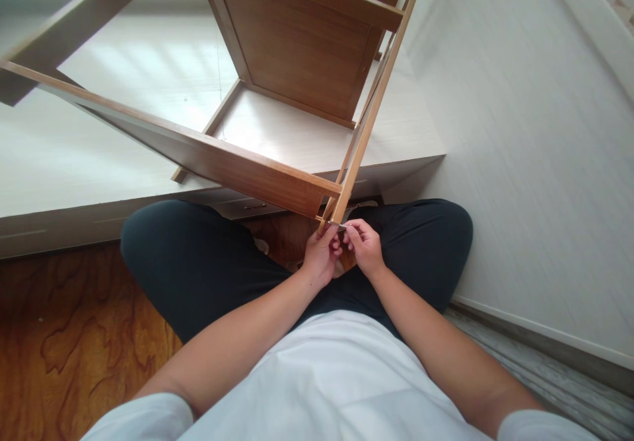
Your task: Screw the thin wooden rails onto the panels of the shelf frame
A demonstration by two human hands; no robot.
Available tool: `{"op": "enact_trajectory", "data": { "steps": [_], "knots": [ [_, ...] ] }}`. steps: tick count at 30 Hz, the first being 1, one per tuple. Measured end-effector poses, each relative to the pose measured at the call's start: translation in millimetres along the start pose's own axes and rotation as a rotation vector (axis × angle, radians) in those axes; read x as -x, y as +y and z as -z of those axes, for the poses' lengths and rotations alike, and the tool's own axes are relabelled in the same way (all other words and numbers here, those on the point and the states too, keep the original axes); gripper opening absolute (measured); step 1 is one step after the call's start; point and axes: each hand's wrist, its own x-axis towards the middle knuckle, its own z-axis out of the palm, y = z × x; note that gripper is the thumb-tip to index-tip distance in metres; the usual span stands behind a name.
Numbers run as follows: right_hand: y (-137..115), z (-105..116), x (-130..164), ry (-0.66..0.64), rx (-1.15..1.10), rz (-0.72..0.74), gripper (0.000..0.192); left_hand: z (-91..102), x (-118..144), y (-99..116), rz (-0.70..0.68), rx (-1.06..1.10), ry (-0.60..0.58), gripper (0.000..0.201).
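Note:
A wooden shelf unit (297,65) of brown boards lies tilted over my crossed legs, its corner pointing down at me. My left hand (321,255) grips the low corner where a long brown board (222,160) meets a thin light rail (369,117). My right hand (365,246) is right beside it, fingers pinched on a small silvery piece at that same corner. What the piece is I cannot tell. The two hands touch each other.
A low white platform (74,164) with drawers runs behind the shelf unit. A white wall (535,164) stands on the right with a baseboard. Brown wood floor (74,342) lies to my left, grey floor at the lower right.

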Motion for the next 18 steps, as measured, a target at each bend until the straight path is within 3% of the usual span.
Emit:
{"op": "enact_trajectory", "data": {
  "steps": [5, 12, 18],
  "knots": [
    [-3, -3, -4, 0.009, -0.094, -0.079, 0.030, 0.2, -1, 0, 0.000, 0.003, 0.006, 0.042],
    [-7, -4, -19, -0.165, -0.433, -0.501, 0.036, -2.0, -1, 1, 0.017, 0.011, 0.023, 0.040],
    [-5, -5, -18, -0.143, -0.457, -0.475, 0.038, -2.9, -1, 1, 0.006, 0.001, 0.016, 0.041]
  ]
}}
